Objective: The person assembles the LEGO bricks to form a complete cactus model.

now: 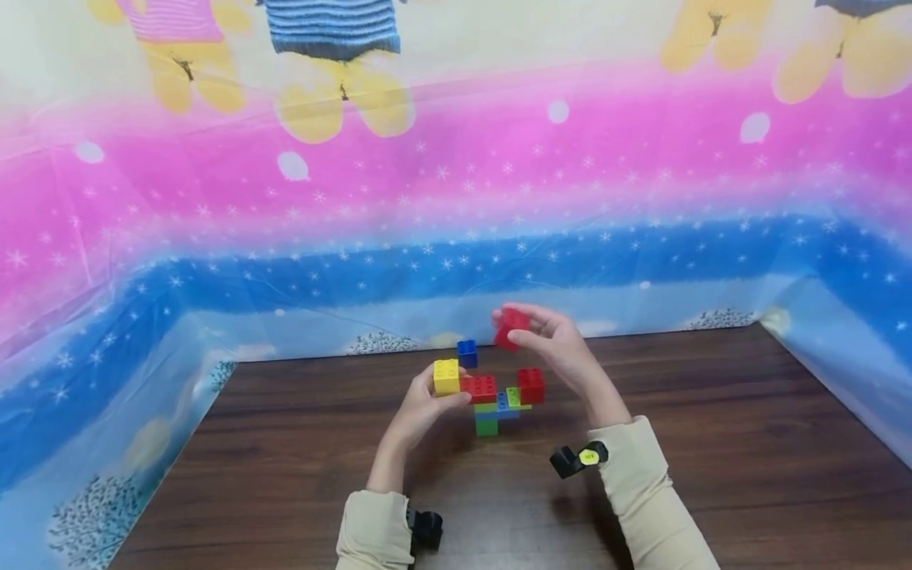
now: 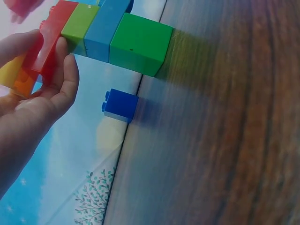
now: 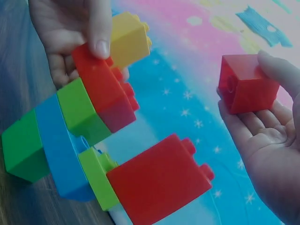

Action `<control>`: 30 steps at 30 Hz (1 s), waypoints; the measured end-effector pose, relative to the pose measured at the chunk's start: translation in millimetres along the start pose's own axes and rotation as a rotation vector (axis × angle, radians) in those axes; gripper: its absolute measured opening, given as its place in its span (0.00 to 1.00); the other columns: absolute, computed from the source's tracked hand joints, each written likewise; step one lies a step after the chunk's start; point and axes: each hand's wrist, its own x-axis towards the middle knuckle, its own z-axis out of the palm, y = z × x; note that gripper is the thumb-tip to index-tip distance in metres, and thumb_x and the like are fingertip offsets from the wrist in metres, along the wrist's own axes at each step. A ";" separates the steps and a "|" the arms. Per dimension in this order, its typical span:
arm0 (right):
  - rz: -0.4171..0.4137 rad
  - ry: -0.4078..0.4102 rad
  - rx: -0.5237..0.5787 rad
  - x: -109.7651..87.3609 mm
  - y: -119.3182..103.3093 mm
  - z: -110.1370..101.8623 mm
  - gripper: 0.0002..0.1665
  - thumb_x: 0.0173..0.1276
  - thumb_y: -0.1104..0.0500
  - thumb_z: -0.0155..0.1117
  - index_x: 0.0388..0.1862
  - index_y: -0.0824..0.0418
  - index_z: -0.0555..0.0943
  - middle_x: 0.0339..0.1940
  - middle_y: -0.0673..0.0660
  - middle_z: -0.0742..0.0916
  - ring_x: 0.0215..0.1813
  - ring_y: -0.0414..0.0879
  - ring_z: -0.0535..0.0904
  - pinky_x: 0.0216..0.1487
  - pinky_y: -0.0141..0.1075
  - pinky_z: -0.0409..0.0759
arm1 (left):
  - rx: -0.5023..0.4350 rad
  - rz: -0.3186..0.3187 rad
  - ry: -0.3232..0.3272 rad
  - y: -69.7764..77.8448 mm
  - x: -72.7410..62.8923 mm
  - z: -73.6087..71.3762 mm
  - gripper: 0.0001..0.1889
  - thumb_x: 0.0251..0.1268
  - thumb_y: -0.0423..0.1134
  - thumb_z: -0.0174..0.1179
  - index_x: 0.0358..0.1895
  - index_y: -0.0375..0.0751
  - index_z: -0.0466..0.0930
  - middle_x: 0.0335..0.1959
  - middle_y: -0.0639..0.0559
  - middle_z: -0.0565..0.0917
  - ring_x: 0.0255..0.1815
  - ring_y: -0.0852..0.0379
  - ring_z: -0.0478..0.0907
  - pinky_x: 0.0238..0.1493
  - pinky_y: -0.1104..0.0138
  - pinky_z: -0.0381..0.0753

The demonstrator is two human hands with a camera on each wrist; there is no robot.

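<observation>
My left hand [image 1: 415,413] grips a long red toy building brick [image 3: 105,89] in a built-up stack, thumb on its side. A yellow brick [image 1: 446,377] juts out at that end. Below the long red brick come a lime green brick [image 3: 82,110], a blue brick [image 3: 61,150] and a green base brick [image 2: 140,44]. On the blue brick's other end, a thin lime piece [image 3: 98,180] carries a tall red brick [image 3: 159,180]. My right hand [image 1: 559,348] pinches a separate red brick [image 3: 248,86] above and apart from the stack, its hollow underside partly showing.
A loose dark blue brick [image 1: 466,354] stands near the back edge of the dark wooden table [image 1: 285,459]. Behind the table hangs a patterned cloth [image 1: 427,206], which also runs along both sides. Each wrist wears a black camera [image 1: 568,461].
</observation>
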 end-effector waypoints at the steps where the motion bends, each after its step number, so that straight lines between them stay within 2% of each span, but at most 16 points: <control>1: 0.002 -0.010 -0.023 -1.3 -1.7 0.8 0.27 0.69 0.57 0.63 0.67 0.58 0.73 0.63 0.56 0.83 0.59 0.42 0.81 0.57 0.33 0.81 | 0.002 0.001 0.000 0.1 0.1 0.3 0.22 0.62 0.29 0.61 0.59 0.32 0.70 0.52 0.39 0.78 0.47 0.57 0.76 0.56 0.62 0.81; 6: -0.014 -0.077 -0.109 -7.4 -4.0 4.4 0.26 0.68 0.57 0.64 0.65 0.58 0.74 0.63 0.61 0.82 0.57 0.44 0.82 0.54 0.35 0.83 | 0.008 0.002 0.000 0.8 0.7 0.3 0.22 0.62 0.30 0.61 0.59 0.33 0.71 0.53 0.39 0.78 0.47 0.57 0.76 0.57 0.61 0.81; 14: -0.048 -0.167 -0.066 -7.7 1.6 11.2 0.26 0.69 0.59 0.62 0.65 0.62 0.73 0.63 0.67 0.80 0.58 0.42 0.82 0.58 0.36 0.81 | 0.007 0.007 -0.008 1.5 0.1 -1.1 0.22 0.62 0.30 0.61 0.60 0.33 0.70 0.52 0.39 0.78 0.48 0.57 0.77 0.58 0.61 0.81; 20: -0.025 -0.173 -0.104 -6.9 5.5 17.7 0.25 0.69 0.59 0.63 0.64 0.61 0.74 0.63 0.69 0.79 0.58 0.49 0.82 0.57 0.38 0.82 | -0.004 0.016 -0.006 0.8 -0.5 -1.1 0.23 0.61 0.29 0.61 0.60 0.31 0.70 0.50 0.39 0.79 0.46 0.58 0.77 0.54 0.62 0.81; 27: -0.005 -0.180 -0.220 -7.5 5.0 21.9 0.25 0.68 0.58 0.65 0.64 0.60 0.76 0.58 0.68 0.83 0.57 0.54 0.82 0.54 0.40 0.83 | 0.003 0.016 -0.007 0.9 0.3 -0.7 0.23 0.61 0.30 0.62 0.61 0.32 0.70 0.51 0.41 0.79 0.47 0.57 0.77 0.56 0.60 0.81; 30: -0.021 -0.168 -0.287 -7.7 5.3 21.5 0.26 0.68 0.57 0.65 0.64 0.59 0.76 0.58 0.64 0.83 0.60 0.55 0.80 0.57 0.45 0.81 | 0.001 0.014 -0.006 0.2 0.6 -0.7 0.23 0.61 0.30 0.62 0.60 0.33 0.70 0.51 0.40 0.79 0.47 0.57 0.76 0.57 0.60 0.81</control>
